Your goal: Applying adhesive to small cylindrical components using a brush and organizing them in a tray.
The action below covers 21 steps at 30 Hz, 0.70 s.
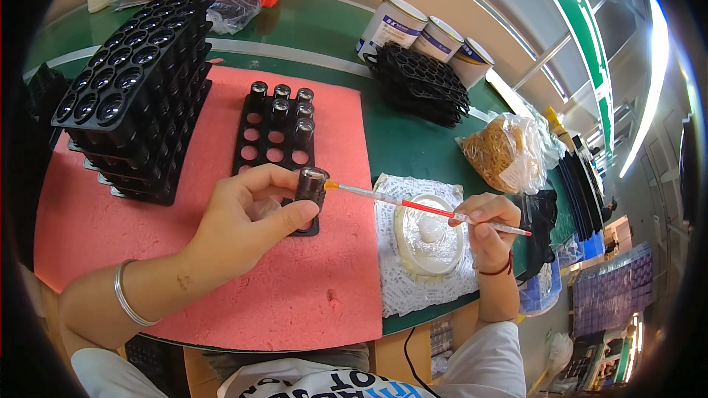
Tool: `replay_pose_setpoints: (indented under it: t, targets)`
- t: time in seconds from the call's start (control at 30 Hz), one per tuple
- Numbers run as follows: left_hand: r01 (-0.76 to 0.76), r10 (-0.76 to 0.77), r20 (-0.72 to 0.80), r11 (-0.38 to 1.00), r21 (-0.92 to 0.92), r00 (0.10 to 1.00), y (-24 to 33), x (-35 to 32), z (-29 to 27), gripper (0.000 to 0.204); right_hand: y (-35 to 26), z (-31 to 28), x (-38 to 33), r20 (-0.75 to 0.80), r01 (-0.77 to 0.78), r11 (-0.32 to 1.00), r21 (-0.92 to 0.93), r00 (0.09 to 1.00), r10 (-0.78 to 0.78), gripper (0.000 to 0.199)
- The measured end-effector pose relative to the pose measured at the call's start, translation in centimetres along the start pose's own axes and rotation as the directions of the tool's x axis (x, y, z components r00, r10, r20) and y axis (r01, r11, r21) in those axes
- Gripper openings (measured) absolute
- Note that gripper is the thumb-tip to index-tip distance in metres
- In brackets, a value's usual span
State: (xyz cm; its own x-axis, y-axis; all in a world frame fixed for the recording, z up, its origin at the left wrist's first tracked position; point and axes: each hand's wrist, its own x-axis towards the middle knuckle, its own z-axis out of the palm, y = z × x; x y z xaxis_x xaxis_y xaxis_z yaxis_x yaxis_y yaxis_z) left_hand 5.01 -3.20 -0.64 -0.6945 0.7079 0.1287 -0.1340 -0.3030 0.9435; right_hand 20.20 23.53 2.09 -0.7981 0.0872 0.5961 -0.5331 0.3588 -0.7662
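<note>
Shirt [302,383]: white, printed, at the lower edge.
Table [394,153]: green, with tins [391,28] at its far side.
Mat [310,302]: pink, on the table.
Tray stack [151,114]: black, left side of mat.
Rack [263,145]: black, mid-mat, six dark cylinders [304,133] standing in it.
Dish [445,256]: round, whitish, right of mat.
Left hand [240,212]: thumb and fingers closed round the held cylinder [311,190], dark, roughly upright, above the rack's near end.
Right hand [490,225]: fingers pinched on the brush.
Brush [428,210]: red-and-clear handle, bristles at the held cylinder's right side; contact cannot be told.
</note>
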Motion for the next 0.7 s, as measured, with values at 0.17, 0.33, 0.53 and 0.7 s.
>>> replay_pose_setpoints:
  t: [0.17, 0.33, 0.53, 0.7]
  targets:
    - [0.067, -0.067, 0.016, 0.998, 0.011, 0.998, 0.2, 0.0, -0.1, 0.021, -0.1, -0.1, 0.1, 0.007, 0.005, 1.000, -0.022, 1.000, -0.004, 0.017]
    - [0.055, -0.055, 0.022, 0.998, -0.009, 0.998, 0.0, -0.1, 0.1, 0.024, 0.2, -0.5, 0.2, -0.052, 0.006, 0.999, 0.044, 0.999, -0.004, 0.019]
    - [0.033, -0.033, 0.004, 0.999, -0.012, 0.999, -0.3, 0.0, 0.3, 0.022, -0.4, 0.0, 0.0, -0.014, 0.057, 0.991, 0.124, 0.998, -0.055, 0.019]
    - [0.008, -0.007, 0.026, 1.000, -0.008, 1.000, -0.3, -0.1, 0.4, 0.023, -0.6, 0.8, -0.2, -0.024, 0.008, 0.997, 0.077, 1.000, -0.006, 0.022]
